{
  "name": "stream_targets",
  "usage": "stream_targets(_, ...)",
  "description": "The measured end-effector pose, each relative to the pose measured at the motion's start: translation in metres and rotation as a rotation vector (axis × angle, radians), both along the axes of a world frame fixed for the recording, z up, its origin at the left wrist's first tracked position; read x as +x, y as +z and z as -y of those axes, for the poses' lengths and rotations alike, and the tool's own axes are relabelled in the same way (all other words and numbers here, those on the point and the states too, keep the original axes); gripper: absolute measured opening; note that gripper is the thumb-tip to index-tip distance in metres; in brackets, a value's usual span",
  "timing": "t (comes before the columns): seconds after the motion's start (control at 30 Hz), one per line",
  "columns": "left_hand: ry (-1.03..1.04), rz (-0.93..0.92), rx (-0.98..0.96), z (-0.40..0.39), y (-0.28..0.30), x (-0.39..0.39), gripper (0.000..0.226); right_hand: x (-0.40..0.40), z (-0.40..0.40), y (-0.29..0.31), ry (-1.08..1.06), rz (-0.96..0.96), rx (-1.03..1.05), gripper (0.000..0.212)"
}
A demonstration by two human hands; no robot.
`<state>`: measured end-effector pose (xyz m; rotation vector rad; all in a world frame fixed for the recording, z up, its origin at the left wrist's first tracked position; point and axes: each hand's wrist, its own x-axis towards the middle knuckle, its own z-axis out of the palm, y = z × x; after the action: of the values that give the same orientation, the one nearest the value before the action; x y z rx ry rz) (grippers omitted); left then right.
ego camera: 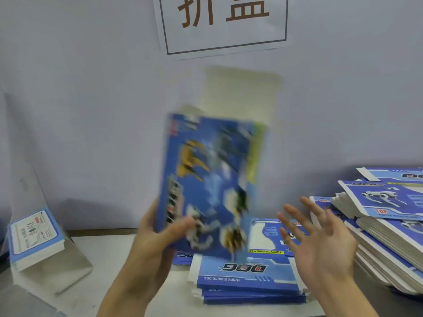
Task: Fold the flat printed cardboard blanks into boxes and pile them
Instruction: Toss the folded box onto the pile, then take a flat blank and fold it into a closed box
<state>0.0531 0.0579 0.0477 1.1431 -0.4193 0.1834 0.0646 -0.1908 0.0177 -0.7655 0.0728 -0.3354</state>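
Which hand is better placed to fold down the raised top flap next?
Probably the right hand: it is open and holds nothing, beside the blurred box. The left hand already grips the box's lower edge, steadying it.

Pale wall [80, 88], framed paper sign [225, 24], light tabletop [109, 266].

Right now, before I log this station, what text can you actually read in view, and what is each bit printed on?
"折盖": paper sign on the wall.
"DOG", seen upside down: top blank of the flat pile on the table.
"TOP": top blank of the right stack.
Blank in the left hand: motion-blurred, unreadable.
Label on the left box: too small to read.
The right hand is open and holds nothing.
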Motion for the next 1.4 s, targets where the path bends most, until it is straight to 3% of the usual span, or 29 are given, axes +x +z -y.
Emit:
stream_targets(0.1, 0.200, -0.006, -0.467, -0.013, 0.008, 0.004, 0.111, 0.001, -0.010, -0.001, -0.042, -0.058, -0.460, 0.022)
stream_targets(0.17, 0.292, -0.117, -0.551, -0.024, 0.008, 0.006, 0.106, 0.002, -0.020, -0.006, 0.006, -0.079, -0.944, 0.023)
stream_targets(0.27, 0.357, -0.325, -0.428, -0.023, -0.003, 0.011, 0.066, 0.002, -0.031, -0.023, 0.311, -0.232, -1.576, 0.051)
stream_targets(0.37, 0.387, -0.417, -0.159, -0.010, -0.015, 0.016, 0.038, 0.006, -0.038, -0.035, 0.513, -0.370, -1.928, 0.082)
stream_targets(0.53, 0.371, -0.369, 0.530, 0.010, -0.023, 0.017, 0.009, 0.007, -0.037, -0.029, 0.431, -0.339, -2.030, 0.085)
stream_targets(0.7, 0.282, -0.129, 1.003, 0.028, -0.035, 0.014, 0.019, 0.003, -0.036, -0.023, 0.368, -0.299, -2.105, 0.076)
stream_targets(0.83, 0.200, -0.119, 1.155, 0.032, -0.038, 0.013, 0.033, 0.000, -0.035, -0.018, 0.405, -0.296, -2.075, 0.068)
stream_targets(0.97, -0.014, -0.256, 1.307, 0.031, -0.041, 0.014, 0.066, -0.002, -0.028, -0.015, 0.402, -0.260, -1.966, 0.040)
stream_targets(1.03, -0.091, -0.285, 1.408, 0.032, -0.043, 0.014, 0.079, -0.003, -0.027, -0.013, 0.418, -0.263, -1.945, 0.048)
stream_targets(1.17, 0.010, -0.209, 1.640, 0.035, -0.041, 0.019, 0.061, -0.005, -0.028, -0.008, 0.440, -0.295, -1.942, 0.059)
stream_targets(1.4, -0.046, -0.256, 1.775, 0.040, -0.033, 0.023, 0.057, -0.006, -0.028, -0.008, 0.443, -0.293, -1.975, 0.055)
